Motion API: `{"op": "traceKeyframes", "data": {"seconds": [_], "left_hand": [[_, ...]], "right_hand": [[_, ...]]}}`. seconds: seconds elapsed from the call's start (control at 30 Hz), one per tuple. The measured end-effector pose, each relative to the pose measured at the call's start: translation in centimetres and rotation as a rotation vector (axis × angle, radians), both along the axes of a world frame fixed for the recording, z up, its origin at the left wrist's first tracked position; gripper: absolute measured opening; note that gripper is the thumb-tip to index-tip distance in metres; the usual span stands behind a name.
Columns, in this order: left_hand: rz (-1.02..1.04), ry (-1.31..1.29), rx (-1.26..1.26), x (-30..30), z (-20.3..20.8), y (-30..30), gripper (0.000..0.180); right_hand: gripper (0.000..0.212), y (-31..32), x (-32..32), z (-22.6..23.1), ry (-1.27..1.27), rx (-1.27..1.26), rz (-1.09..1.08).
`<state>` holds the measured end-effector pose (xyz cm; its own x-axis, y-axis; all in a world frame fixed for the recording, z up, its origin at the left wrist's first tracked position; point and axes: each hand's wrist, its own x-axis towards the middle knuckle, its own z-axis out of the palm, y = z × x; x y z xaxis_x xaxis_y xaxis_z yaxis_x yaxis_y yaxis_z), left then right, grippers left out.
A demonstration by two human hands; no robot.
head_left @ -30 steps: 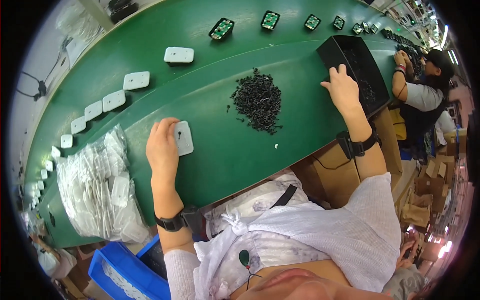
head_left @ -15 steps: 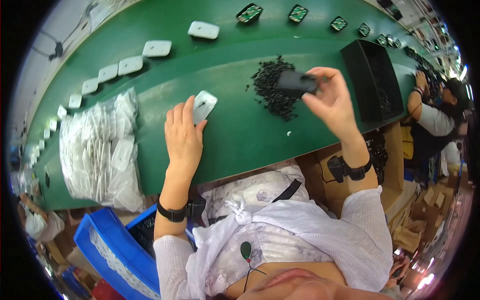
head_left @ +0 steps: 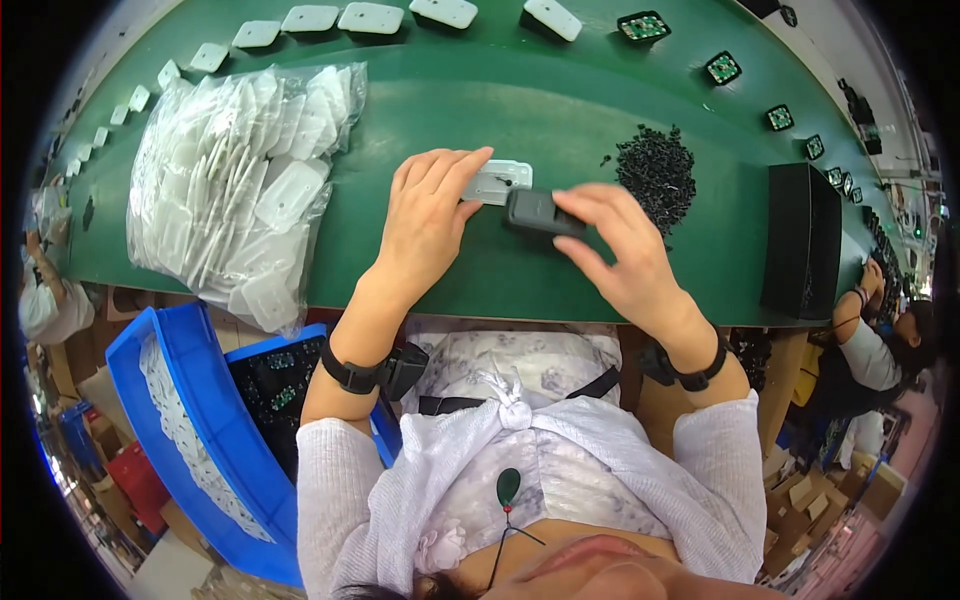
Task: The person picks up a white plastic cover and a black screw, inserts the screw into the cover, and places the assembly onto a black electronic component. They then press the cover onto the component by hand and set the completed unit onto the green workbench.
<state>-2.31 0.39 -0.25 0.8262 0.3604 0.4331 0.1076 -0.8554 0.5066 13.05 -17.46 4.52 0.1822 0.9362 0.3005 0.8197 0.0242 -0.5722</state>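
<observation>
My left hand [head_left: 425, 215] is closed on the left end of a white plastic cover [head_left: 515, 175], whose shallow inner side faces up with a small black piece lying in it. Between the thumb and fingers of my right hand [head_left: 622, 240] is a black plastic case [head_left: 540, 211], rounded at its corners. The case hangs just by the cover's lower right edge; whether they touch I cannot tell. A heap of small black parts [head_left: 655, 180] lies on the green table to the right of both hands.
A clear bag of white covers [head_left: 235, 180] lies at the left. Along the far edge runs a curved row of white-topped cases [head_left: 370, 18] and open cases with green circuit boards [head_left: 722, 68]. At right stand a black box [head_left: 800, 240] and a co-worker [head_left: 870, 335]; blue bins [head_left: 210, 400] sit lower left.
My right hand has brought the black case leftward from the heap of black parts to the white cover. The whole view has shifted as well.
</observation>
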Motion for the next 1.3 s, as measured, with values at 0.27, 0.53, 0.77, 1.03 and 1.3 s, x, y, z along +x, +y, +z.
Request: {"op": "traceKeyframes", "data": {"seconds": [0.27, 0.53, 0.77, 1.03, 1.3], "left_hand": [[-0.006, -0.101, -0.237, -1.1, -0.7, 0.4, 0.052], [-0.055, -0.034, -0.054, -1.4, -1.3, 1.0, 0.048], [-0.017, 0.09, 0.097, -1.6, -0.5, 0.3, 0.053], [-0.061, 0.145, 0.151, -1.4, 0.0, 1.4, 0.05], [-0.004, 0.143, 0.219, -1.1, -0.5, 0.2, 0.053]], "right_hand": [[0.041, 5.5, -0.2, -1.6, -0.085, 0.069, 0.031], [0.041, 5.6, -0.2, -1.8, -0.147, -0.002, 0.053], [0.041, 5.2, -0.4, -2.7, -0.136, 0.056, 0.006], [0.042, 6.6, 0.4, -0.4, -0.17, -0.144, 0.089], [0.046, 6.1, 0.0, -1.9, -0.168, -0.033, -0.011]]}}
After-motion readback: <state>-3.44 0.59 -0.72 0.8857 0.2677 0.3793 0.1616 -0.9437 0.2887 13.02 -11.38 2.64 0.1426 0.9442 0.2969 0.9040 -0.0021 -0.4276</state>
